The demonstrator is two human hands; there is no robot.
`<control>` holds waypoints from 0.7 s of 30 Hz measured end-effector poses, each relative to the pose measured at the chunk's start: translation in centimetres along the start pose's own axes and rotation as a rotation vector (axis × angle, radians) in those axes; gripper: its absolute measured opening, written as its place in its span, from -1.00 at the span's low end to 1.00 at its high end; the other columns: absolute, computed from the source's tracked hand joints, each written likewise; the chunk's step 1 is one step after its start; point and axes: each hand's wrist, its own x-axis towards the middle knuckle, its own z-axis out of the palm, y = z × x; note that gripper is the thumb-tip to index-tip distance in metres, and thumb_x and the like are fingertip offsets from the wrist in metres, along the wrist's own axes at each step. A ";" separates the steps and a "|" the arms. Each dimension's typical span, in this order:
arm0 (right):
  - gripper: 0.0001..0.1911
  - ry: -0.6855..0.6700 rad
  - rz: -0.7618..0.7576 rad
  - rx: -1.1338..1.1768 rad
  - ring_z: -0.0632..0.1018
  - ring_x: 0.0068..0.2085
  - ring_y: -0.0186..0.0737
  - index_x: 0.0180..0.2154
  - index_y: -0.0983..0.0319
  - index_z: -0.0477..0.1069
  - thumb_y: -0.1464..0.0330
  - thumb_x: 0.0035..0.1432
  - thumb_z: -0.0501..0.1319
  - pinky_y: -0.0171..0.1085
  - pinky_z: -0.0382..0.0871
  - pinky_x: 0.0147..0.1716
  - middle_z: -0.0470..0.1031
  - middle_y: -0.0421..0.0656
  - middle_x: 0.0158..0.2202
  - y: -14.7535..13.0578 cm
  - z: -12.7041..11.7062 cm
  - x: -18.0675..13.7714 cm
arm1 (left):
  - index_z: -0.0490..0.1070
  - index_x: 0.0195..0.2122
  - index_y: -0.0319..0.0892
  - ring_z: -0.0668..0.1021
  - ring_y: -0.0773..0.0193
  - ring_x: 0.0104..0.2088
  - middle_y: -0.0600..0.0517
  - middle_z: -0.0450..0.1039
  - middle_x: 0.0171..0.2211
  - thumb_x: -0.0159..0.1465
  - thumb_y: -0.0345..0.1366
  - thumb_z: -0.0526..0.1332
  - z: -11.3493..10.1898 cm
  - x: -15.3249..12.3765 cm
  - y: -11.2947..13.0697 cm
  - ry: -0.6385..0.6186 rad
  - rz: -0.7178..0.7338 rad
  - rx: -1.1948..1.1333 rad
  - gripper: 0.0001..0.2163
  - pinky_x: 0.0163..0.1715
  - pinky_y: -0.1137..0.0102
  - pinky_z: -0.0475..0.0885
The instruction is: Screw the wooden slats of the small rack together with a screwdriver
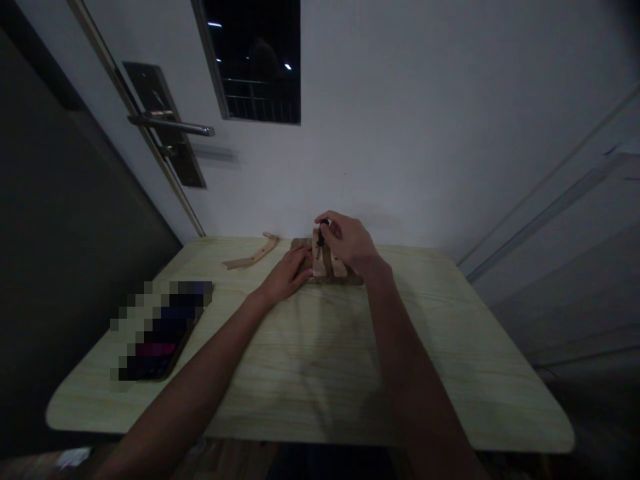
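Observation:
A small wooden assembly sits near the back of the table: a darker brown base board (345, 281) with pale upright wooden pieces (339, 268) on it. My right hand (353, 243) is closed around the black handle of a screwdriver (323, 233), held upright. Its thin shaft points down beside the pale pieces, and I cannot see clearly where the tip meets the wood. My left hand (287, 275) lies palm down on the left part of the base board. Its fingers are stretched out and apart from the thumb, the tips reaching the nearest upright piece.
A bent pale wooden strip with holes (253, 259) lies to the left of the assembly. A dark phone (173, 333), partly blurred out, rests on the left of the light wood-grain table (310, 373). Behind stands a white door (375, 133) with a metal handle (173, 125).

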 end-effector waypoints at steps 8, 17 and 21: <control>-0.78 0.032 0.004 0.097 0.47 -0.42 -0.30 -0.32 0.20 0.48 0.18 0.14 0.22 -0.30 0.30 -0.37 0.52 -0.18 -0.43 0.8 0.3 0.4 | 0.24 0.02 -0.20 0.21 -0.03 0.24 -0.23 0.25 0.17 0.33 -0.08 0.03 0.1 -0.1 -0.2 0.006 0.003 0.002 -0.65 0.22 0.00 0.17; -0.82 -0.015 -0.047 0.191 0.51 -0.42 -0.32 -0.17 0.16 0.45 0.36 0.17 0.18 -0.28 0.40 -0.32 0.54 -0.20 -0.32 0.9 0.7 0.4 | 0.23 0.03 -0.21 0.19 -0.03 0.26 -0.24 0.22 0.19 0.34 -0.07 0.02 0.1 -0.1 -0.2 -0.002 -0.001 0.011 -0.64 0.23 0.02 0.16; -0.72 0.002 -0.095 0.185 0.54 -0.32 -0.28 -0.09 0.17 0.47 0.42 0.14 0.16 -0.22 0.44 -0.19 0.55 -0.14 -0.17 1.6 1.1 0.5 | 0.24 -0.01 -0.18 0.25 0.00 0.22 -0.21 0.26 0.15 0.34 -0.09 0.02 0.1 0.0 -0.2 0.002 0.025 0.000 -0.69 0.20 0.05 0.19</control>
